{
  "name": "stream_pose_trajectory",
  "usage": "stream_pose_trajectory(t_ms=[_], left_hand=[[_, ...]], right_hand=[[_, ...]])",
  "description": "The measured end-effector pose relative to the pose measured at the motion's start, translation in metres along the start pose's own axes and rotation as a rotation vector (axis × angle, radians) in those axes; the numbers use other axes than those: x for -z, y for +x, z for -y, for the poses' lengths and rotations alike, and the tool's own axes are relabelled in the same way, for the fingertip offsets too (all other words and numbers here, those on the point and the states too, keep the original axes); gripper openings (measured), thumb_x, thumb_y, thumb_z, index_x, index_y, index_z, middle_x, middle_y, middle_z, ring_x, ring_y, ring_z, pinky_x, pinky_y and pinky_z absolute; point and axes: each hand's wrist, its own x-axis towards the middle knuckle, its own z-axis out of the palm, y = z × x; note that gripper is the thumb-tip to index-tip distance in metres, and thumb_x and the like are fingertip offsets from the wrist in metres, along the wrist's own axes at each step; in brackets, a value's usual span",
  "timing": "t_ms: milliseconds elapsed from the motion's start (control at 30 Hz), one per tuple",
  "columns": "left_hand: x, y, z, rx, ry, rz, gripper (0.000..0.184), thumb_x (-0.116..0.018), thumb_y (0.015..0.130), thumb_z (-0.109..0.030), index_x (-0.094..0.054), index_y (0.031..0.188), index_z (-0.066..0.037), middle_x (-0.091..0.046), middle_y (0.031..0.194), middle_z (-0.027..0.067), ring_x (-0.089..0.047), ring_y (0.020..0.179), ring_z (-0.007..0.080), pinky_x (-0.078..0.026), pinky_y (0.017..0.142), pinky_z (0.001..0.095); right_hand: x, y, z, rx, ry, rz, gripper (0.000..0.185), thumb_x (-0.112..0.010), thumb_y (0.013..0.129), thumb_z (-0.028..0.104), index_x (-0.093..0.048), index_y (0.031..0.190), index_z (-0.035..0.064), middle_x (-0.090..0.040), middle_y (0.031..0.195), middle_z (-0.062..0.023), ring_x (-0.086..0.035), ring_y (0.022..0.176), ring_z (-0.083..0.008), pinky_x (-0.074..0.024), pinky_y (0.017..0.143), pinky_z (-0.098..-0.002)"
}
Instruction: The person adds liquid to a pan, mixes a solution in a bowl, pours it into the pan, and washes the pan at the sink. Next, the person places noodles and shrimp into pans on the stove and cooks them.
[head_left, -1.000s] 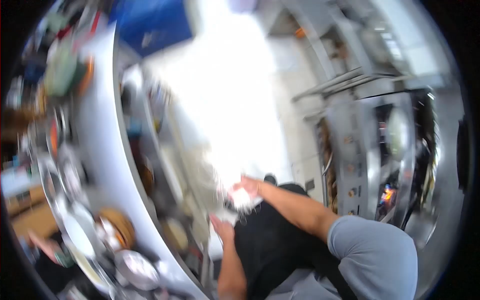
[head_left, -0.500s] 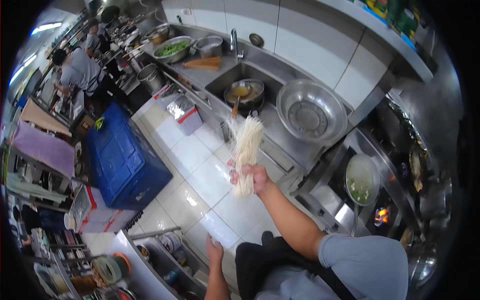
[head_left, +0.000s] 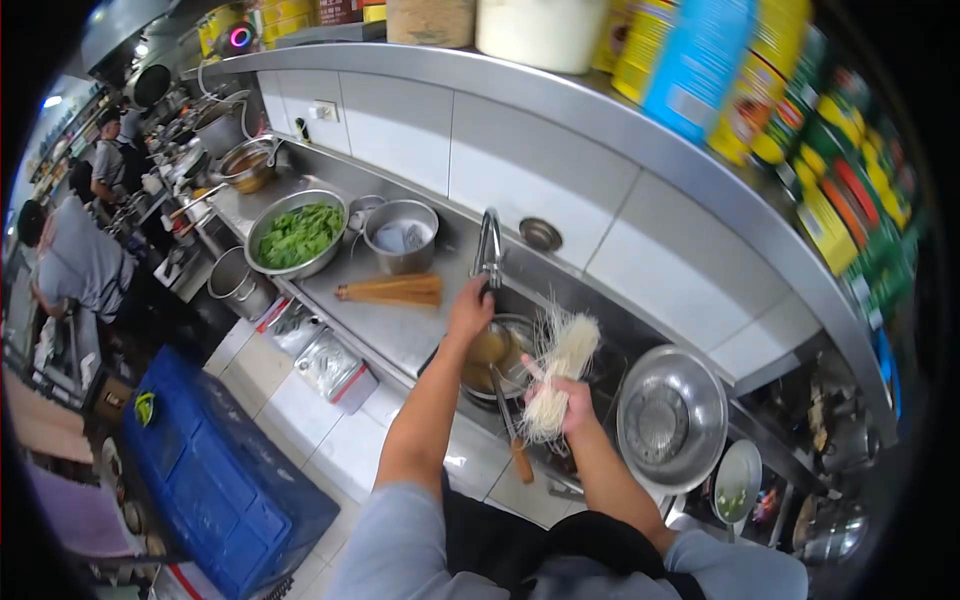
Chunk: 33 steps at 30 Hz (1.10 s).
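Note:
My right hand (head_left: 572, 402) is closed around a bundle of dried rice noodles (head_left: 562, 366), holding it over the front of the sink. Loose strands stick out at the bundle's upper end. My left hand (head_left: 470, 310) reaches to the faucet (head_left: 489, 244), its fingers closed at the lower end of the spout; the fingertips are partly hidden. Below my hands, a metal pan (head_left: 515, 330) stands in the sink (head_left: 610, 345), with a wooden-handled ladle (head_left: 521, 460) across it. To the right of the noodles is a large perforated metal basin (head_left: 672, 418).
Left on the counter are a bowl of green leaves (head_left: 300, 236), a metal pot (head_left: 400, 236) and a bamboo brush (head_left: 392, 290). A shelf (head_left: 450, 62) overhangs the wall. A frying pan (head_left: 737, 480) sits at the right. A blue bin (head_left: 225, 480) and co-workers (head_left: 80, 255) are at left.
My view has turned toward the sink. My right hand has brought the noodles over it. My left hand has risen from low beside my body to the faucet.

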Motion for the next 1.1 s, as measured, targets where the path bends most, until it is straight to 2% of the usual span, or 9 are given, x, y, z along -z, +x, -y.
stream_pose_trajectory(t_ms=[167,200,300,400,567,733,833,933,1100], left_hand=[[-0.038,0.094,0.054,-0.168,0.029,0.189,0.036,-0.064,0.084,-0.023,-0.06,0.115,-0.005,-0.065,0.104,0.021,-0.061,0.097,0.0436,-0.052,0.086,0.047],[-0.036,0.085,0.063,-0.238,0.098,0.317,0.036,-0.063,0.083,-0.021,-0.061,0.115,-0.005,-0.064,0.11,0.0214,-0.061,0.105,0.041,-0.05,0.092,0.0468],[-0.004,0.042,0.064,-0.485,0.3,0.524,0.033,-0.066,0.079,-0.02,-0.066,0.107,-0.003,-0.067,0.11,0.0194,-0.062,0.109,0.0347,-0.05,0.093,0.0463],[0.04,0.026,0.016,-0.202,0.666,0.807,0.031,-0.068,0.075,-0.018,-0.068,0.101,-0.002,-0.069,0.101,0.0168,-0.064,0.105,0.0331,-0.051,0.091,0.0445],[0.12,-0.013,0.036,-0.232,0.186,0.148,0.03,-0.063,0.069,-0.005,-0.067,0.099,0.001,-0.067,0.097,0.0237,-0.062,0.101,0.042,-0.05,0.094,0.0504],[0.208,-0.068,0.052,-0.065,0.234,0.089,0.039,-0.056,0.07,0.004,-0.067,0.108,-0.001,-0.067,0.102,0.0239,-0.061,0.105,0.0464,-0.049,0.094,0.0508],[0.249,-0.112,0.074,0.094,0.323,0.025,0.034,-0.056,0.076,0.005,-0.07,0.107,-0.001,-0.069,0.101,0.0214,-0.064,0.094,0.0382,-0.052,0.088,0.0429],[0.284,-0.161,0.077,0.353,0.351,0.035,0.032,-0.055,0.082,0.004,-0.069,0.11,0.002,-0.071,0.105,0.0215,-0.068,0.1,0.0361,-0.052,0.091,0.0422],[0.313,-0.236,0.088,0.536,0.437,0.085,0.026,-0.054,0.087,-0.003,-0.07,0.107,0.0,-0.073,0.097,0.0208,-0.07,0.093,0.0377,-0.054,0.085,0.0443]], right_hand=[[0.003,0.078,-0.02,0.137,0.183,-0.249,0.081,-0.063,0.072,0.004,-0.029,0.145,-0.0052,-0.041,0.151,-0.0232,-0.057,0.117,-0.0391,-0.0492,0.1,-0.0507],[0.008,0.092,-0.024,0.169,0.185,-0.267,0.082,-0.062,0.072,0.003,-0.027,0.145,-0.0067,-0.04,0.151,-0.0227,-0.053,0.123,-0.0403,-0.0469,0.104,-0.0514],[0.049,0.122,-0.04,0.196,0.165,-0.355,0.062,-0.058,0.079,0.007,-0.04,0.137,-0.0074,-0.055,0.135,-0.0226,-0.06,0.112,-0.041,-0.0499,0.098,-0.055],[0.09,0.165,-0.051,0.075,0.135,-0.51,0.042,-0.055,0.084,0.01,-0.052,0.123,-0.0058,-0.064,0.116,-0.0213,-0.065,0.101,-0.0399,-0.0526,0.092,-0.0555],[0.091,0.232,-0.073,-0.137,0.249,-0.712,0.022,-0.055,0.09,0.017,-0.061,0.103,0.0005,-0.065,0.097,-0.0179,-0.066,0.089,-0.0384,-0.0553,0.081,-0.0585],[0.079,0.265,-0.077,-0.145,0.052,-0.939,0.022,-0.061,0.091,0.016,-0.059,0.108,0.0028,-0.066,0.098,-0.0193,-0.068,0.087,-0.0397,-0.0543,0.079,-0.0654],[0.015,0.24,-0.061,-0.205,0.067,-0.848,0.023,-0.059,0.091,0.017,-0.059,0.109,0.0026,-0.067,0.098,-0.0191,-0.069,0.086,-0.0392,-0.0548,0.081,-0.0641],[0.034,0.219,-0.033,-0.157,0.486,-0.743,0.027,-0.052,0.092,0.018,-0.059,0.109,-0.0016,-0.068,0.1,-0.0191,-0.069,0.089,-0.0387,-0.0567,0.084,-0.0577],[0.056,0.248,-0.023,-0.067,0.511,-0.774,0.031,-0.047,0.09,0.014,-0.061,0.113,-0.0021,-0.067,0.11,-0.0214,-0.068,0.099,-0.0386,-0.0554,0.089,-0.0535]])
